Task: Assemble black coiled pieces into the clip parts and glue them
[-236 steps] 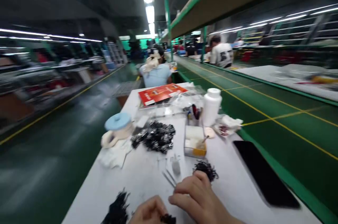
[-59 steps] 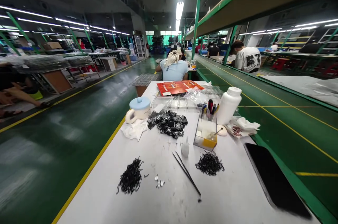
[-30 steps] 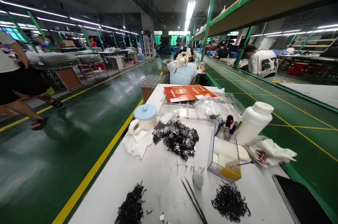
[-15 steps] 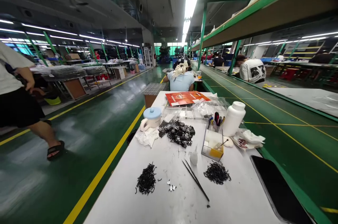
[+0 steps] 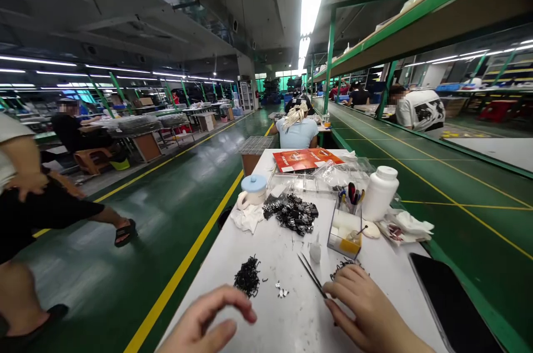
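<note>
Hands low over a white worktop point(image 5: 287, 242) strewn with small black parts.
Right hand point(image 5: 361, 308) lies on the worktop with its fingers curled loosely at the near end of the black tweezers point(image 5: 310, 272), fingertips touching them but not clearly clamped; its knuckles partly cover the right pile of black parts point(image 5: 345, 266). Left hand point(image 5: 208, 319) hovers released, fingers spread and empty, just short of the left pile of black parts point(image 5: 248, 276). A few silver bits point(image 5: 282, 289) lie between the piles. Farther back stand a small dropper bottle point(image 5: 316, 250), a clear box point(image 5: 343, 226), a white bottle point(image 5: 380, 192) and a lidded mug point(image 5: 252, 192); a black slab point(image 5: 452, 306) lies at the right edge.
</note>
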The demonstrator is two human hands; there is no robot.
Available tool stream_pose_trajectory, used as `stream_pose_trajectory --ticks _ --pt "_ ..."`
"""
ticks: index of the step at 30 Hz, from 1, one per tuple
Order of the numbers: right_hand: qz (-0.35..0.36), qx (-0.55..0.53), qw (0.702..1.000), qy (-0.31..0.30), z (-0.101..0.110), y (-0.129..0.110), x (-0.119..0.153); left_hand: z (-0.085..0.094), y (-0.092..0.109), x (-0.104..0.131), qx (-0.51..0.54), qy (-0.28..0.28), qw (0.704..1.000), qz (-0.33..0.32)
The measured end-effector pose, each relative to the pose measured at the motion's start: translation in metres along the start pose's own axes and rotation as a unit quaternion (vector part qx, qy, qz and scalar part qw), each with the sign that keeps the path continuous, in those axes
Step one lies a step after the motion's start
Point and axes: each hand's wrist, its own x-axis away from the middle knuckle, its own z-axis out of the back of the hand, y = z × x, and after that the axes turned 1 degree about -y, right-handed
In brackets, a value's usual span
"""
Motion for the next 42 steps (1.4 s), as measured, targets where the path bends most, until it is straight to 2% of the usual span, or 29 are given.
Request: stream_pose_trajectory --ticks 1,3,5,7,11,14,16,19,23,30,37,42 --pt "-0.027 -0.013 0.999 -0.014 0.0 0.005 -0.004 0.006 0.011 -0.016 -0.031 0.003 0.999 -0.015" --pt "-0.061 -0.021 0.997 -0.034 -0.004 0.013 -0.006 0.014 0.028 -0.054 -0.122 -0.039 0.991 -0.041" --pt "-0.076 -0.026 0.996 -0.047 -0.011 0.019 -0.004 0.014 0.032 -0.098 -0.282 -0.055 0.952 -0.109" --pt "-0.082 -0.034 0.995 -0.051 -0.019 0.023 0.0 0.007 0.021 -0.144 -0.325 -0.051 0.936 -0.127" --pt "-0.072 -0.047 0.995 -0.041 -0.026 0.029 0.006 -0.019 -0.018 -0.222 -0.403 -0.048 0.899 -0.164" --pt "-0.065 -0.047 0.996 -0.031 -0.027 0.032 0.008 -0.037 -0.037 -0.261 -0.444 -0.069 0.871 -0.2" --pt "-0.06 -0.044 0.997 -0.027 -0.027 0.033 0.008 -0.045 -0.043 -0.275 -0.465 -0.077 0.858 -0.203" --pt "-0.053 -0.038 0.998 -0.026 -0.026 0.031 0.009 -0.049 -0.047 -0.281 -0.491 -0.082 0.845 -0.197" --pt "-0.044 -0.026 0.998 -0.026 -0.025 0.026 0.01 -0.047 -0.049 -0.27 -0.513 -0.078 0.833 -0.194" --pt "-0.037 -0.012 0.999 -0.028 -0.025 0.025 0.01 -0.044 -0.043 -0.262 -0.518 -0.053 0.833 -0.187" --pt "-0.042 0.001 0.999 -0.035 -0.027 0.031 0.011 -0.041 -0.034 -0.266 -0.436 -0.021 0.871 -0.224" --pt "-0.051 0.002 0.998 -0.035 -0.028 0.034 0.012 -0.029 -0.027 -0.244 -0.319 0.079 0.912 -0.246"
